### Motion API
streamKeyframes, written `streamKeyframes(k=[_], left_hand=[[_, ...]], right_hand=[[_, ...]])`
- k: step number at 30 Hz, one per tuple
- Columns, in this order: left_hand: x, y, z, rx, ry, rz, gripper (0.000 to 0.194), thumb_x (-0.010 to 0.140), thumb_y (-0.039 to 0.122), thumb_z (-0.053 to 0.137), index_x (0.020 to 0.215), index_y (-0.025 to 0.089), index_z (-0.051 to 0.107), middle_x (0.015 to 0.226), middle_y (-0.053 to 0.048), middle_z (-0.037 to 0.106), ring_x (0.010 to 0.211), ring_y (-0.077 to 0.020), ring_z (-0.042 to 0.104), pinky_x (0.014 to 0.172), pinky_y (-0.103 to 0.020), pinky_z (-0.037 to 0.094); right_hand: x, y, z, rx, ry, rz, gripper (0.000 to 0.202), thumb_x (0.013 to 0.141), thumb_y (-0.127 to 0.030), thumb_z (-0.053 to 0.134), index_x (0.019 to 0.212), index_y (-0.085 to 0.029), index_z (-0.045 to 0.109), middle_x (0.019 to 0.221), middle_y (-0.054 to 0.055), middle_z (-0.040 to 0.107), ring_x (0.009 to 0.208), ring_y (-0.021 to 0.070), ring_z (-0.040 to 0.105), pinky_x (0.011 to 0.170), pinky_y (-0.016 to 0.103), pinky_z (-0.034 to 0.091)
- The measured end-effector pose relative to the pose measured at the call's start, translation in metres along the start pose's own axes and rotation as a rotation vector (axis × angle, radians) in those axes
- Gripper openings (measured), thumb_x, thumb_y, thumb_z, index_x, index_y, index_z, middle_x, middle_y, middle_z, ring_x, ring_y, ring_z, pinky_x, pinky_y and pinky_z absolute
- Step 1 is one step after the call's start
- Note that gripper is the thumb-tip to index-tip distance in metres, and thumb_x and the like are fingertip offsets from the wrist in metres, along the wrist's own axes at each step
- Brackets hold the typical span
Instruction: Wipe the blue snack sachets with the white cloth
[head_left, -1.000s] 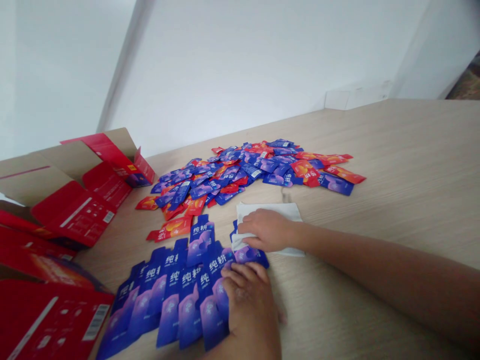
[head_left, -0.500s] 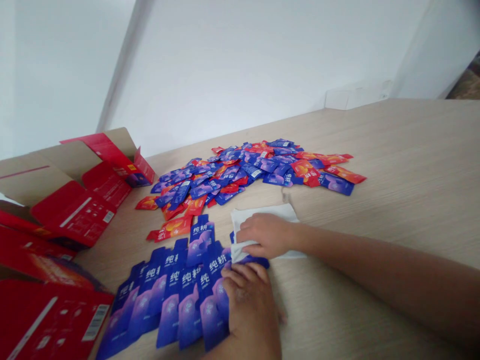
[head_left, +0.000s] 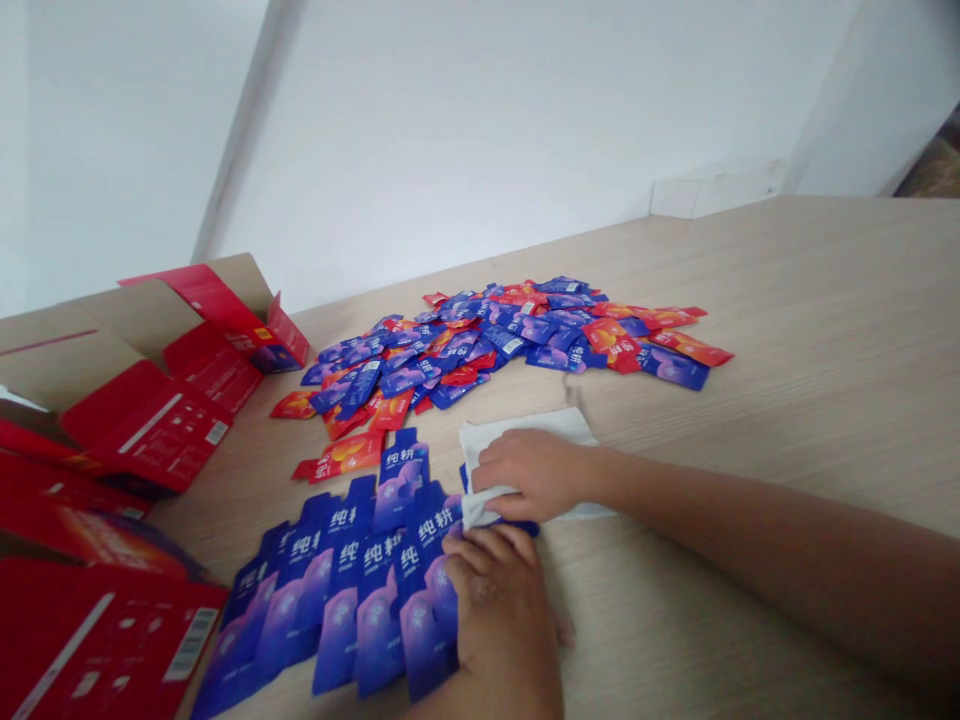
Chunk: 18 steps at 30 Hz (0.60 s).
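My right hand [head_left: 529,472] is closed on a white cloth [head_left: 559,425], which lies partly on the table and partly over a blue packet. Just below it, my left hand [head_left: 501,600] rests with curled fingers against the blue packets, close to the cloth's lower edge; its palm side is hidden. Overlapping blue-purple packets [head_left: 379,595] lie in a row to the left of my left hand. One blue packet [head_left: 403,470] sticks out above the row.
Opened red boxes [head_left: 161,425] stand along the left side. Behind the hands is a heap of blue and red-orange packets [head_left: 480,340] on the wooden table [head_left: 787,330]. A small white box [head_left: 694,195] sits by the wall.
The part of the white cloth by the fingertips of my right hand has shifted and bunched slightly. Both hands are nearly in the same place.
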<state>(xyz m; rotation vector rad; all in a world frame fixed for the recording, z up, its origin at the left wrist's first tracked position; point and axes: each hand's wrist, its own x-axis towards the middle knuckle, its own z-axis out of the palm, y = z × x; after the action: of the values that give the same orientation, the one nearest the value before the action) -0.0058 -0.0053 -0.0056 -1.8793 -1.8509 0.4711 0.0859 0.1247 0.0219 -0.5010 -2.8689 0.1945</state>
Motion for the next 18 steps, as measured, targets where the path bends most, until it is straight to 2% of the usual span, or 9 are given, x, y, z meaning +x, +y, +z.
streamKeyframes(k=[6, 8, 11, 13, 18], left_hand=[[-0.0006, 0.0001, 0.0006, 0.008, 0.013, -0.002, 0.069, 0.055, 0.048, 0.073, 0.11, 0.008, 0.061, 0.11, -0.027, 0.063, 0.104, -0.0442, 0.057, 0.082, -0.046, 0.043], [-0.0003, 0.0004, 0.0015, 0.012, 0.006, -0.003, 0.067, 0.056, 0.047, 0.072, 0.109, 0.008, 0.061, 0.11, -0.027, 0.063, 0.103, -0.0442, 0.057, 0.081, -0.047, 0.043], [0.0002, 0.0012, 0.0029, 0.034, 0.017, -0.002, 0.059, 0.061, 0.043, 0.069, 0.108, 0.008, 0.061, 0.109, -0.026, 0.064, 0.102, -0.044, 0.058, 0.081, -0.047, 0.044], [0.0002, 0.0014, 0.0033, 0.044, 0.022, -0.002, 0.057, 0.063, 0.043, 0.068, 0.107, 0.008, 0.062, 0.108, -0.026, 0.064, 0.101, -0.0437, 0.058, 0.081, -0.047, 0.044], [-0.0009, 0.0003, 0.0025, 0.023, 0.001, 0.011, 0.073, 0.054, 0.052, 0.072, 0.112, 0.008, 0.059, 0.111, -0.026, 0.063, 0.103, -0.0446, 0.057, 0.083, -0.047, 0.043]], right_hand=[[-0.0014, 0.0089, -0.0004, -0.068, 0.048, 0.208, 0.024, 0.088, -0.036, 0.044, 0.097, -0.018, 0.059, 0.089, 0.008, 0.065, 0.078, 0.0212, 0.058, 0.067, 0.031, 0.038], [-0.0017, 0.0076, -0.0008, -0.073, 0.045, 0.167, 0.023, 0.087, -0.035, 0.045, 0.095, -0.019, 0.059, 0.088, 0.008, 0.065, 0.078, 0.0214, 0.058, 0.067, 0.031, 0.038], [-0.0005, 0.0022, -0.0007, -0.043, 0.01, 0.025, 0.022, 0.085, -0.035, 0.048, 0.095, -0.019, 0.059, 0.088, 0.007, 0.065, 0.08, 0.0211, 0.058, 0.068, 0.031, 0.038], [0.0006, 0.0004, -0.0005, -0.032, 0.0, 0.002, 0.022, 0.085, -0.035, 0.048, 0.096, -0.02, 0.059, 0.088, 0.006, 0.065, 0.081, 0.0209, 0.058, 0.068, 0.031, 0.038], [-0.0003, 0.0059, -0.0013, -0.086, 0.051, 0.205, 0.022, 0.087, -0.035, 0.046, 0.095, -0.019, 0.059, 0.087, 0.007, 0.064, 0.077, 0.0214, 0.058, 0.066, 0.031, 0.038]])
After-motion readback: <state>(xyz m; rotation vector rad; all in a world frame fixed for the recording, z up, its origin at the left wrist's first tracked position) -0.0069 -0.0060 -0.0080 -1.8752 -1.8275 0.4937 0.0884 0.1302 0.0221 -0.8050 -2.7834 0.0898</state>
